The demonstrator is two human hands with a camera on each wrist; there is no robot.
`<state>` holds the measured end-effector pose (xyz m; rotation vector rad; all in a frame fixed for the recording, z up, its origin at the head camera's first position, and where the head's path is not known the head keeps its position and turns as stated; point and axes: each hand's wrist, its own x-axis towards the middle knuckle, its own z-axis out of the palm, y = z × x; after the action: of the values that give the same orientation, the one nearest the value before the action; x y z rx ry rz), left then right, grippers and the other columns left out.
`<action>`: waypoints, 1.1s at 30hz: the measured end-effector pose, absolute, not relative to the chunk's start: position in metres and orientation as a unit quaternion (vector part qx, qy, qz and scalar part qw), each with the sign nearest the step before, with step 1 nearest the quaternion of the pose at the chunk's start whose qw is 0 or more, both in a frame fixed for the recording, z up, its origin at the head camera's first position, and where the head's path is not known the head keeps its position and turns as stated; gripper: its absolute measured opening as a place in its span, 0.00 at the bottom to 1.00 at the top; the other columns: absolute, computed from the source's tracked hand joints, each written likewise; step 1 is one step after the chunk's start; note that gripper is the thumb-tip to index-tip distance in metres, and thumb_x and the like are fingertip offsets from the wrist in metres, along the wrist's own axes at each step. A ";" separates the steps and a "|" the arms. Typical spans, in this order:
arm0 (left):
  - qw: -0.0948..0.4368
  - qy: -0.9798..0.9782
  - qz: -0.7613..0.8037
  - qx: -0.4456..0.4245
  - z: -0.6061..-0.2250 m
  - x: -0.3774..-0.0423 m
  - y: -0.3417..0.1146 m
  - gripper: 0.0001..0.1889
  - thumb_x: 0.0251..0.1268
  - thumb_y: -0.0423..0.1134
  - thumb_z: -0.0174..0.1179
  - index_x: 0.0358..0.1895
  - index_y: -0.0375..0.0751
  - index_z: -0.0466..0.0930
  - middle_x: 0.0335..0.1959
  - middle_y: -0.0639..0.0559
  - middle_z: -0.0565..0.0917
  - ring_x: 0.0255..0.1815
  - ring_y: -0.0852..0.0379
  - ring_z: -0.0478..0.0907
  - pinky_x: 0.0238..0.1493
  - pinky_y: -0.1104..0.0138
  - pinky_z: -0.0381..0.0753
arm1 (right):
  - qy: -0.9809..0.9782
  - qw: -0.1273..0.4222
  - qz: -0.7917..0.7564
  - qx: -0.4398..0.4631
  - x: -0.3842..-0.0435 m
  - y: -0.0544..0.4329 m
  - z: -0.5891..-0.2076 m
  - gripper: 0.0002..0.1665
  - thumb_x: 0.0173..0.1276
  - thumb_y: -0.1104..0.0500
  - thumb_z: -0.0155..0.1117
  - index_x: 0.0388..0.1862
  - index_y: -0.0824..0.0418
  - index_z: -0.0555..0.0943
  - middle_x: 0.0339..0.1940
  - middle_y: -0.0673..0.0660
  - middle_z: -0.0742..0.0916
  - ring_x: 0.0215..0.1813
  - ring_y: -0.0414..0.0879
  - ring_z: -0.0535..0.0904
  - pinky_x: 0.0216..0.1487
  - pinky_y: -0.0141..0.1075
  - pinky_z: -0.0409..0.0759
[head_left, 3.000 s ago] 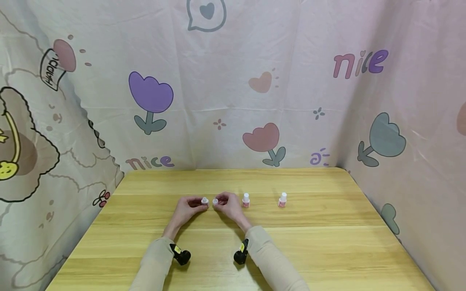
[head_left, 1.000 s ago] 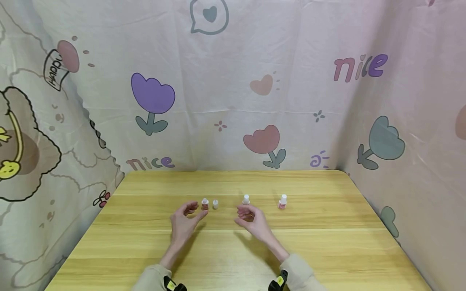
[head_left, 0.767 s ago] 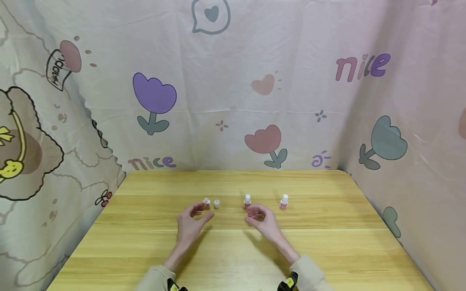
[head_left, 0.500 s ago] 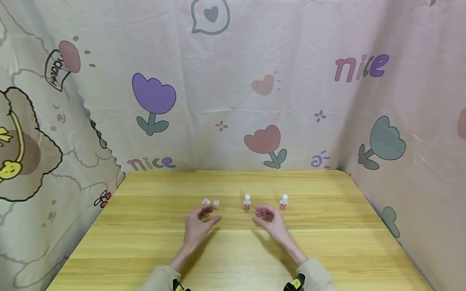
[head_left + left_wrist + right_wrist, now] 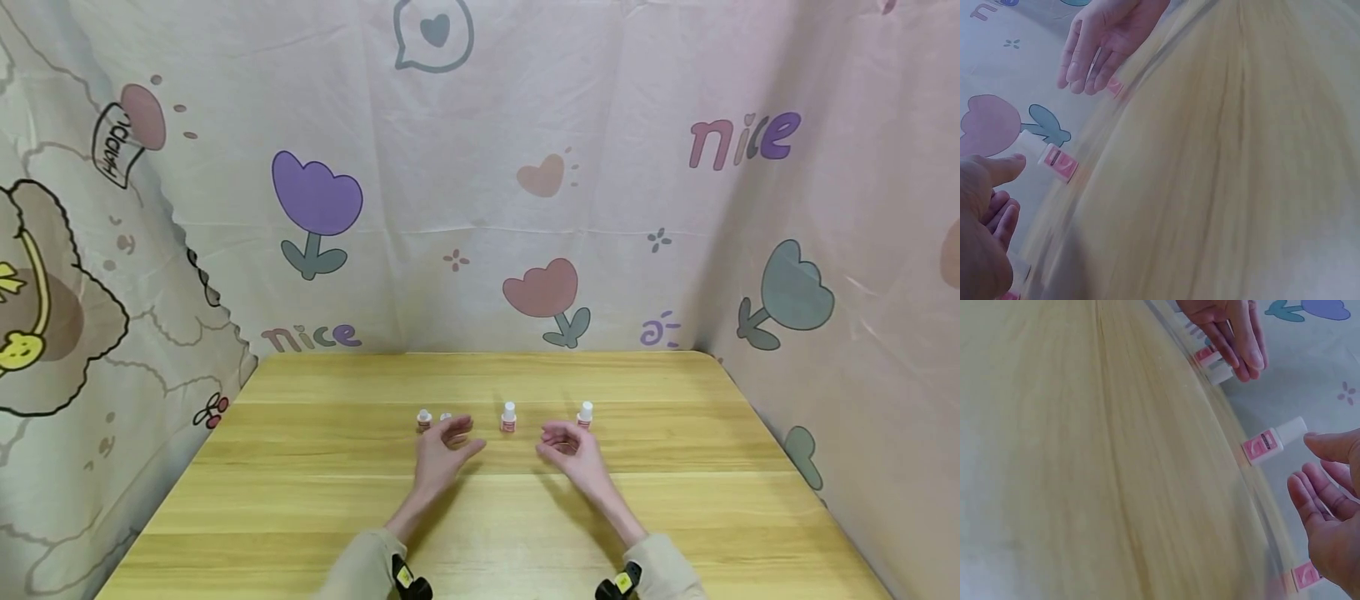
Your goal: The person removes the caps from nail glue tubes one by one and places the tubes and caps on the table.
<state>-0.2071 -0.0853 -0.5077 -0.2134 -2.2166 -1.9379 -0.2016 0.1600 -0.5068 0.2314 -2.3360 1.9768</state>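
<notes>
On the table [image 5: 487, 521] | 3 bottles [image 5: 509, 418] | 1 cap [image 5: 1219, 375] | above: left hand [image 5: 437, 460], right hand [image 5: 587, 465], fingers parted

Left hand [image 5: 439, 458] and right hand [image 5: 582, 461] hover apart above the table [image 5: 495, 517]; a white-capped bottle [image 5: 509, 418] stands between them.

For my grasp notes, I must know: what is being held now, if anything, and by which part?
Nothing is held: the left hand and right hand are empty; the middle bottle stands untouched.
</notes>
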 end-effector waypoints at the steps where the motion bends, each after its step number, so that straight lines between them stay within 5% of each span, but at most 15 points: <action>1: 0.093 -0.745 -0.656 -0.077 -0.509 -0.209 -0.083 0.25 0.54 0.28 0.73 0.55 0.21 0.78 0.54 0.25 0.82 0.55 0.30 0.82 0.57 0.56 0.84 | -0.760 0.038 0.644 0.075 -0.202 0.161 -0.507 0.24 0.59 0.72 0.71 0.54 0.77 0.78 0.46 0.72 0.85 0.41 0.34 0.81 0.49 0.24 0.81; 33: 0.009 -0.751 -0.657 -0.069 -0.520 -0.242 -0.047 0.31 0.53 0.23 0.71 0.63 0.23 0.72 0.59 0.28 0.81 0.60 0.35 0.81 0.61 0.56 0.83 | -0.756 0.054 0.650 0.061 -0.198 0.162 -0.509 0.20 0.59 0.73 0.71 0.50 0.77 0.80 0.44 0.71 0.86 0.39 0.35 0.82 0.46 0.24 0.82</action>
<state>-0.2421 -0.0468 -0.5197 -0.2163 -2.3462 -2.0511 -0.1984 0.1622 -0.5094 0.1854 -2.2968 1.9742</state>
